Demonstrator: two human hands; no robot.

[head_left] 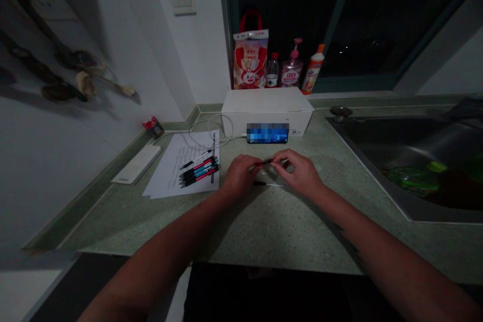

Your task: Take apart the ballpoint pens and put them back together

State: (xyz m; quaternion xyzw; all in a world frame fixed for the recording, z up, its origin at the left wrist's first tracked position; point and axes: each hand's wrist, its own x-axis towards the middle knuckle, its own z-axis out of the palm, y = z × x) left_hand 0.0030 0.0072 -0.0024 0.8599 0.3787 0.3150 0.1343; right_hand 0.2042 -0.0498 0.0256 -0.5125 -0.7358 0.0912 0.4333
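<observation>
Pen (266, 161), red and black, held crosswise above the speckled green countertop (287, 231); left hand (239, 175) and right hand (298, 173) close together, one at each end; fingers of both hands drawn in and pinching it, much of it hidden behind them, exact finger placement too small to make out; thin black-and-white rod (267, 184), probably an ink refill, loose on the countertop just below the hands; pen probably light, stiff and smooth, a little slippery if plastic, so a firm fingertip hold around the barrel seems best; rod likely light and easily bent, apt to roll, perhaps safest taken near its middle; to the left, sheet of paper (181, 163) beneath a bundle of pens (199, 171), with a single black pen (196, 159) just beyond; phone (267, 133), screen blurred, resting against a white box (267, 110), white cable (213, 133) looping beside it; behind the box, red-handled bag (250, 58), small water bottle (272, 70), pump bottle (292, 68) and orange-capped bottle (312, 70) along the window; steel sink (400, 161) off to the right.
</observation>
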